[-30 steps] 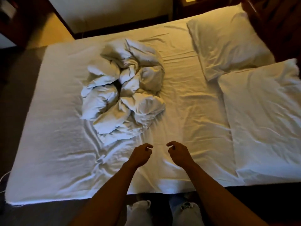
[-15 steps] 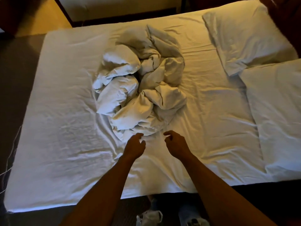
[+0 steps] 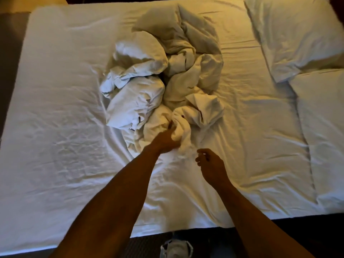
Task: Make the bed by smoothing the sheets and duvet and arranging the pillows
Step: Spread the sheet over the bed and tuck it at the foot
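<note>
Early stage — duvet (image 3: 160, 86) balled mid-bed, sheet (image 3: 55, 127) creased. Left hand (image 3: 165, 140) grips its near edge; right hand (image 3: 210, 164) hovers loosely curled, empty. Pillows (image 3: 297, 34) roughly placed (spreading, smoothing all pending).

A dark patterned carpet floor (image 3: 154, 244) runs along the near edge of the bed and continues as a dim grey-brown strip (image 3: 9, 40) past its left edge. On the floor just below the near edge sits a pale grey shoe (image 3: 176, 248). A yellowish-lit wall patch (image 3: 33, 3) shows beyond the far left corner.
</note>
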### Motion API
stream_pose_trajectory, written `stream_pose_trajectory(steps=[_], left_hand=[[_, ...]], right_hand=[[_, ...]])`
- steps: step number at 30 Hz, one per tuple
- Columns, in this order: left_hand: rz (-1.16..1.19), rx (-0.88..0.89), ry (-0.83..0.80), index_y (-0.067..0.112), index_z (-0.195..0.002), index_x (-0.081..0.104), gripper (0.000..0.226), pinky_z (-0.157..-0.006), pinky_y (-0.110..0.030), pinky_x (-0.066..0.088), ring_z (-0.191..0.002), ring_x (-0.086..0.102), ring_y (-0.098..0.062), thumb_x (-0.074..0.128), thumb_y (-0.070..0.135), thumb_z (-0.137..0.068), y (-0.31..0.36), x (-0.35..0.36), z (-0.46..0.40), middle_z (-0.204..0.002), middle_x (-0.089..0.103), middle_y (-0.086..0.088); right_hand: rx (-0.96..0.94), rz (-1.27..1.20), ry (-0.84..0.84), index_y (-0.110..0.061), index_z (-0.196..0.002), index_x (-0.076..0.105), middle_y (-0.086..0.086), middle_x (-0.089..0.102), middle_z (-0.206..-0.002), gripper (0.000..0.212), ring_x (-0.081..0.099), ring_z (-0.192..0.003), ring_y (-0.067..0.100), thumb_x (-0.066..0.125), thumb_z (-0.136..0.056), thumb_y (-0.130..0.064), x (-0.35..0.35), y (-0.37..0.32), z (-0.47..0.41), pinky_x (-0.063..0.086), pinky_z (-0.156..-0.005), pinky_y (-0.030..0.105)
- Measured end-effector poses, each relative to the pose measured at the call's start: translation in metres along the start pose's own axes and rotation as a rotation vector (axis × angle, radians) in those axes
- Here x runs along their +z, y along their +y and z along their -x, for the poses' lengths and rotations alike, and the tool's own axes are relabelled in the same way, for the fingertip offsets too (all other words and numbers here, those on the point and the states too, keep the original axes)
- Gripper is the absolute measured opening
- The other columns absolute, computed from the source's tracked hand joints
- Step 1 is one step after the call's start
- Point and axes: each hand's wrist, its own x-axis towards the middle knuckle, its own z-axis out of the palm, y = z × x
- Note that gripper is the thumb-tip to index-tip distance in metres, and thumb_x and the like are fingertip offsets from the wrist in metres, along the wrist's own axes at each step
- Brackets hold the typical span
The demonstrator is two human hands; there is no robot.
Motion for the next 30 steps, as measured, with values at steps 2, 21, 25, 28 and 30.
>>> stream_pose_trajectory(steps=[2, 21, 25, 28, 30], left_hand=[[-0.066, 0.07, -0.14, 0.016, -0.153, 0.043, 0.072, -0.105, -0.032, 0.037, -0.138, 0.048, -0.034, 0.076, 0.031, -0.091, 0.012, 0.028, 0.03, -0.151, 0.05, -0.016], [0.474, 0.081, 0.042, 0.007, -0.147, 0.043, 0.058, -0.095, -0.029, 0.041, -0.127, 0.049, -0.02, 0.067, 0.015, -0.096, 0.092, 0.043, 0.092, -0.137, 0.053, -0.005], [0.228, 0.095, -0.075, 0.002, -0.143, 0.052, 0.052, -0.108, -0.038, 0.041, -0.133, 0.051, -0.034, 0.058, 0.016, -0.093, 0.089, 0.055, 0.107, -0.143, 0.054, -0.021], [-0.039, 0.165, -0.212, 0.001, -0.148, 0.046, 0.047, -0.11, -0.029, 0.03, -0.142, 0.042, -0.03, 0.053, 0.015, -0.103, 0.082, 0.064, 0.14, -0.153, 0.045, -0.016], [-0.063, 0.183, -0.286, 0.004, -0.151, 0.043, 0.054, -0.113, -0.03, 0.028, -0.146, 0.038, -0.031, 0.052, 0.025, -0.103, 0.071, 0.076, 0.153, -0.157, 0.041, -0.015]], right_hand=[[0.146, -0.275, 0.013, -0.031, -0.135, 0.052, 0.01, 0.067, -0.126, 0.04, 0.067, -0.107, 0.028, 0.059, -0.1, -0.047, 0.0, -0.009, -0.007, 0.058, -0.091, 0.054], [0.268, -0.354, -0.478, -0.006, -0.126, 0.069, 0.021, 0.072, -0.117, 0.054, 0.069, -0.109, 0.035, 0.077, -0.073, -0.01, -0.062, 0.0, 0.049, 0.058, -0.092, 0.046], [0.302, -0.506, -0.209, -0.01, -0.114, 0.064, 0.019, 0.065, -0.098, 0.032, 0.066, -0.075, 0.023, 0.056, -0.091, 0.011, -0.095, -0.012, 0.048, 0.055, -0.067, 0.037], [0.27, -0.645, 0.18, -0.012, -0.115, 0.057, 0.022, 0.063, -0.116, 0.015, 0.063, -0.086, 0.028, 0.056, -0.101, -0.017, -0.104, -0.032, 0.033, 0.052, -0.078, 0.044], [0.223, -0.406, 0.068, -0.014, -0.144, 0.045, 0.017, 0.052, -0.147, 0.065, 0.057, -0.122, 0.033, 0.071, -0.092, -0.043, -0.097, -0.049, 0.032, 0.047, -0.104, 0.046]])
